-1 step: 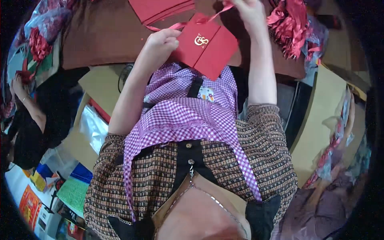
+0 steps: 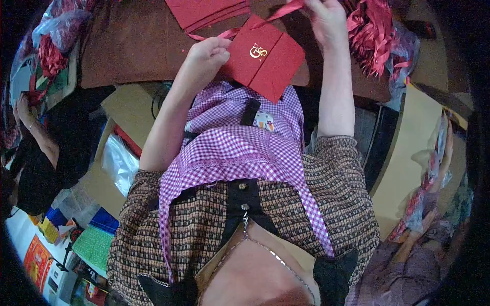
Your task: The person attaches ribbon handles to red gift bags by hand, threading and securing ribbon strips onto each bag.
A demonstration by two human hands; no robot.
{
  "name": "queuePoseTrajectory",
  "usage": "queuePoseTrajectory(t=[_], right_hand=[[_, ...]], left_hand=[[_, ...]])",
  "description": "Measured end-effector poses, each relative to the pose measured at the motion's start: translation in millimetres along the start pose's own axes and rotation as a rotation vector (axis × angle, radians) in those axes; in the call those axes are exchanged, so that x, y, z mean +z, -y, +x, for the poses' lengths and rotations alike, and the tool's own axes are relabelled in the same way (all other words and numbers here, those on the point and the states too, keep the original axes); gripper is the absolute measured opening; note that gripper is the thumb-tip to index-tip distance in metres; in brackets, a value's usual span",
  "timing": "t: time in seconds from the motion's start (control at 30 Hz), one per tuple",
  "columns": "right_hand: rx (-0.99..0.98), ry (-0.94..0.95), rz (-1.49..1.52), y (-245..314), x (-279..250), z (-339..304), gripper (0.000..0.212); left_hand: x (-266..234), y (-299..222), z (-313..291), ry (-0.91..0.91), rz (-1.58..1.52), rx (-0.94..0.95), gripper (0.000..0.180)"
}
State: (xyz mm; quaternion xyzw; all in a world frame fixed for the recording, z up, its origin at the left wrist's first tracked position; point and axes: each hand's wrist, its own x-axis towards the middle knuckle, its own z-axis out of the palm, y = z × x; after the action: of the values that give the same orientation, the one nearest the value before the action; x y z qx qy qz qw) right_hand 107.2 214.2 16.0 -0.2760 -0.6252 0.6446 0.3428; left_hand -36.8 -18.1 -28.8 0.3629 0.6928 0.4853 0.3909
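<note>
A red folded card with a gold emblem sits tilted over my lap at the table's near edge. My left hand is closed at the card's left side, its fingers pinched on that edge. A red ribbon runs across the card's top corner and stretches up to the right. Its far end is in the closed fingers of my right hand, raised at the top edge of the view. Just behind the card lies a stack of red cards, partly cut off by the view.
A brown-covered table spans the far side. Bundled red ribbons lie on it at right, and plastic-wrapped red bundles at far left. A co-worker's hand is at the left; another person in purple sits at lower right.
My right hand has shifted slightly to the right with the ribbon, which now shows wider near its fingers. My left hand and the card have barely moved.
</note>
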Motion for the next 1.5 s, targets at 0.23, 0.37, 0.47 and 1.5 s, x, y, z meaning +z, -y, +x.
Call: queuePoseTrajectory(t=[0.23,0.37,0.47,1.5], right_hand=[[-0.114,0.228,0.445,9.3,2.0,-41.0,0.019],[-0.272,0.303,0.485,-8.8,-6.9,-52.2,0.033],[-0.278,0.361,0.468,-8.9,-3.9,-55.6,0.036],[-0.507,0.179,-0.949,-32.4,62.1,-100.2,0.012]], left_hand=[[14.5,-8.8,3.1,-0.101,-0.103,0.000,0.027],[20.0,-11.2,2.5,-0.115,-0.114,0.013,0.025],[21.1,-17.0,2.6,-0.126,-0.071,0.033,0.024],[16.5,0.3,3.9,-0.037,-0.021,0.075,0.029]])
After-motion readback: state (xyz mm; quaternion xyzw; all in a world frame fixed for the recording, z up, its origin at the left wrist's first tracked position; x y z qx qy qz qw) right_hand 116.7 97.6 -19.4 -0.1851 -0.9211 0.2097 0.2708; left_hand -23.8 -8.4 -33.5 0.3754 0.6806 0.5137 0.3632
